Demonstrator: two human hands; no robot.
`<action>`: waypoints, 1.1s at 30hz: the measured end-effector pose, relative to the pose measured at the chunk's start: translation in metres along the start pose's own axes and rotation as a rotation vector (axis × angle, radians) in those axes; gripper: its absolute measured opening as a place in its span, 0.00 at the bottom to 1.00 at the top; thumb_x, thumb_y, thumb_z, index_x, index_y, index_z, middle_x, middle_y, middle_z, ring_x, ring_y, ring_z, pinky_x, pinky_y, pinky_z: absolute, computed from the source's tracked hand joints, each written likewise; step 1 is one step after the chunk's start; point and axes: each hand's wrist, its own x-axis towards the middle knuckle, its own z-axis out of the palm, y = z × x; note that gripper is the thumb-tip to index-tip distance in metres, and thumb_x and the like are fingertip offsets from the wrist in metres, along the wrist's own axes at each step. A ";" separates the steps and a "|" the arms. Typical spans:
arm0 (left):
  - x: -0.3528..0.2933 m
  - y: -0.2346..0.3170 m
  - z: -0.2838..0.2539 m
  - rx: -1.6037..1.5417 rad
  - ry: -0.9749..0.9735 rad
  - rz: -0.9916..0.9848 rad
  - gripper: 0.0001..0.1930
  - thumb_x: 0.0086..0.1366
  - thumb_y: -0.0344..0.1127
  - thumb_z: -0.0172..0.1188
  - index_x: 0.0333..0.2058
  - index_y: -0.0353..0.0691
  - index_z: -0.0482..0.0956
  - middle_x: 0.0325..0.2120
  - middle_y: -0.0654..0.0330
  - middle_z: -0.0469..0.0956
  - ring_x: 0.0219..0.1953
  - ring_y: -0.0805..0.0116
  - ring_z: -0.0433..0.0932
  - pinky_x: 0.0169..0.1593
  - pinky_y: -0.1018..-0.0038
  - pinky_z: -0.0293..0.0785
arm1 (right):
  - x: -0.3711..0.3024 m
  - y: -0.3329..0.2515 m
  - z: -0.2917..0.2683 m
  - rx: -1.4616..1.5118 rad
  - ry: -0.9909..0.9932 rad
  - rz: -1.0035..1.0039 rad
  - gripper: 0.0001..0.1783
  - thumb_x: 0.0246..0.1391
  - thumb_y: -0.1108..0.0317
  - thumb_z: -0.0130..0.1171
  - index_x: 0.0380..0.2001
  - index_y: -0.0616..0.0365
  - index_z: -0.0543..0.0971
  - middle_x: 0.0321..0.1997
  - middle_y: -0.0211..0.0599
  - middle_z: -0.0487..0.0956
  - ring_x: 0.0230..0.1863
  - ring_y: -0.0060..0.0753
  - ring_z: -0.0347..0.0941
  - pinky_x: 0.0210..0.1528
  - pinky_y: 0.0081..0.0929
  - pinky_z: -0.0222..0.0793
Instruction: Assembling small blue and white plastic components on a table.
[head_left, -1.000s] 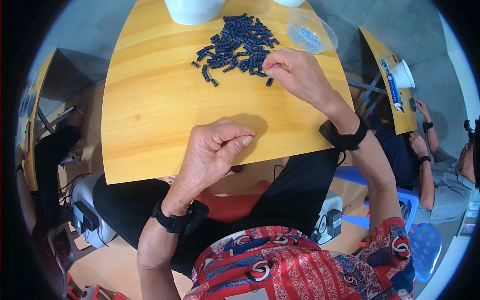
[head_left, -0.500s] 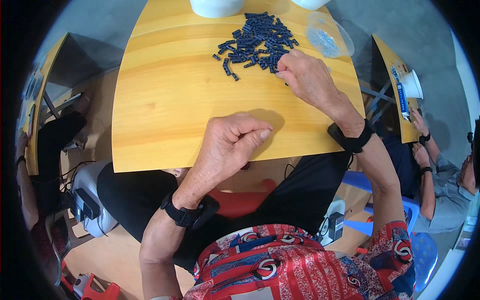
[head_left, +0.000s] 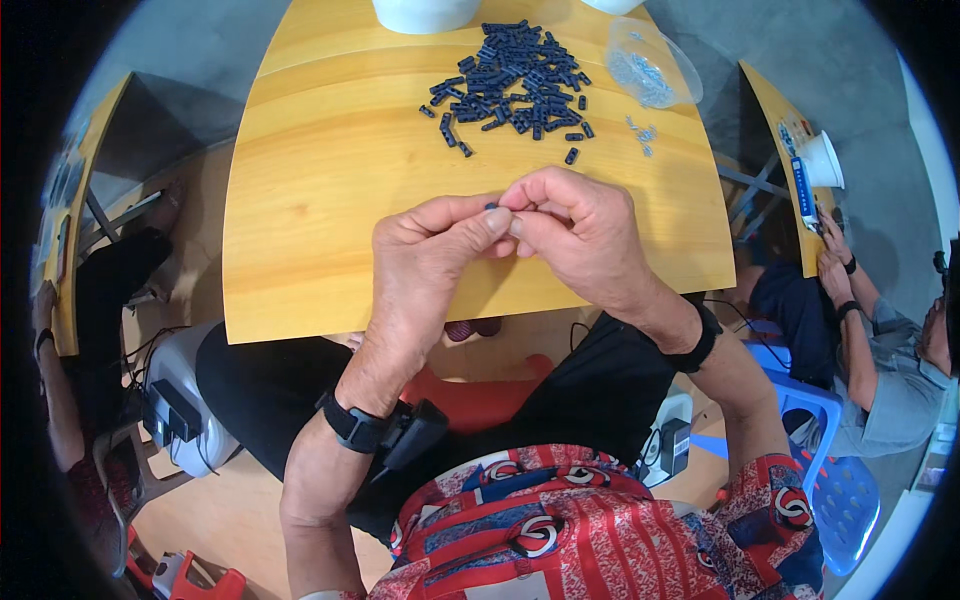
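My two hands meet above the near middle of the table, fingertips touching. My left hand [head_left: 425,255] is closed, with a small black plastic piece [head_left: 491,206] between thumb and forefinger; only its dark end shows. My right hand [head_left: 590,235] is also closed, thumb and forefinger pinched against the left fingertips; what it grips is hidden. Beyond them lies a loose pile of small black plastic pieces [head_left: 520,85], short and blocky. A few single pieces lie at its near edge, one black piece [head_left: 571,156] closest to my right hand.
Right of the pile sit a clear plastic dish [head_left: 692,80] of small silvery parts and some loose silvery bits [head_left: 642,135]. A white tub [head_left: 425,12] stands at the table's far edge. Other people work at side tables, a person's hand [head_left: 832,240] at the right one.
My right hand has come back from the pile's near right edge to meet my left hand, which moved slightly forward. A dark piece now shows between the fingertips.
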 end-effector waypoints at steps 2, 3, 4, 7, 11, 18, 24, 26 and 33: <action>-0.001 0.000 -0.002 -0.046 -0.003 0.005 0.10 0.59 0.28 0.60 0.38 0.30 0.79 0.27 0.58 0.80 0.29 0.76 0.78 0.36 0.82 0.75 | 0.002 -0.012 -0.005 0.088 -0.094 0.126 0.07 0.48 0.71 0.59 0.30 0.63 0.77 0.23 0.35 0.78 0.20 0.21 0.74 0.22 0.19 0.68; -0.001 0.000 -0.003 -0.086 0.018 -0.006 0.09 0.59 0.29 0.61 0.37 0.30 0.79 0.27 0.58 0.80 0.28 0.75 0.78 0.36 0.81 0.75 | 0.006 -0.016 -0.007 0.089 -0.096 0.124 0.07 0.48 0.71 0.59 0.30 0.63 0.77 0.23 0.35 0.78 0.20 0.21 0.74 0.22 0.19 0.68; -0.001 0.001 -0.004 -0.127 0.040 -0.016 0.09 0.59 0.29 0.61 0.36 0.30 0.79 0.27 0.57 0.80 0.28 0.75 0.78 0.35 0.81 0.75 | 0.015 -0.018 -0.011 -0.021 -0.098 0.085 0.07 0.48 0.71 0.59 0.30 0.63 0.78 0.23 0.35 0.79 0.20 0.20 0.74 0.22 0.18 0.68; -0.003 0.002 -0.003 -0.118 0.061 -0.026 0.07 0.59 0.28 0.61 0.33 0.30 0.79 0.26 0.57 0.80 0.27 0.74 0.78 0.35 0.80 0.76 | 0.043 -0.008 -0.013 -0.140 -0.086 0.079 0.09 0.48 0.68 0.60 0.30 0.63 0.78 0.23 0.36 0.79 0.21 0.24 0.75 0.24 0.20 0.69; -0.007 0.001 -0.006 -0.007 0.003 0.002 0.06 0.59 0.28 0.59 0.33 0.31 0.79 0.27 0.52 0.80 0.27 0.70 0.79 0.33 0.76 0.78 | 0.066 0.012 0.001 -0.394 -0.101 -0.098 0.13 0.43 0.63 0.62 0.28 0.62 0.78 0.25 0.43 0.77 0.28 0.42 0.75 0.32 0.33 0.70; -0.012 -0.002 -0.004 0.135 -0.048 -0.017 0.05 0.59 0.27 0.59 0.31 0.30 0.79 0.22 0.61 0.79 0.25 0.76 0.78 0.32 0.81 0.77 | 0.075 0.026 0.005 -0.747 -0.137 -0.397 0.06 0.45 0.69 0.57 0.24 0.60 0.74 0.25 0.42 0.75 0.26 0.46 0.73 0.29 0.37 0.69; -0.013 -0.003 -0.008 0.160 -0.041 -0.001 0.06 0.59 0.26 0.59 0.33 0.31 0.79 0.24 0.59 0.79 0.26 0.75 0.79 0.32 0.80 0.77 | 0.030 0.021 -0.025 -0.920 -0.210 -0.329 0.03 0.48 0.72 0.53 0.28 0.58 0.73 0.28 0.43 0.73 0.29 0.49 0.72 0.31 0.40 0.69; -0.012 0.000 -0.003 0.175 -0.060 -0.009 0.06 0.59 0.26 0.59 0.34 0.30 0.79 0.24 0.59 0.79 0.26 0.74 0.79 0.32 0.80 0.78 | 0.015 0.035 -0.055 -0.947 -0.163 -0.316 0.03 0.47 0.72 0.54 0.27 0.58 0.73 0.28 0.42 0.74 0.29 0.48 0.72 0.31 0.38 0.69; -0.005 -0.007 0.001 0.137 -0.061 0.052 0.10 0.58 0.26 0.59 0.40 0.32 0.78 0.27 0.56 0.79 0.28 0.73 0.78 0.34 0.79 0.77 | 0.011 0.053 -0.099 -0.752 0.106 -0.151 0.04 0.45 0.69 0.59 0.25 0.58 0.77 0.26 0.42 0.78 0.30 0.45 0.76 0.33 0.34 0.72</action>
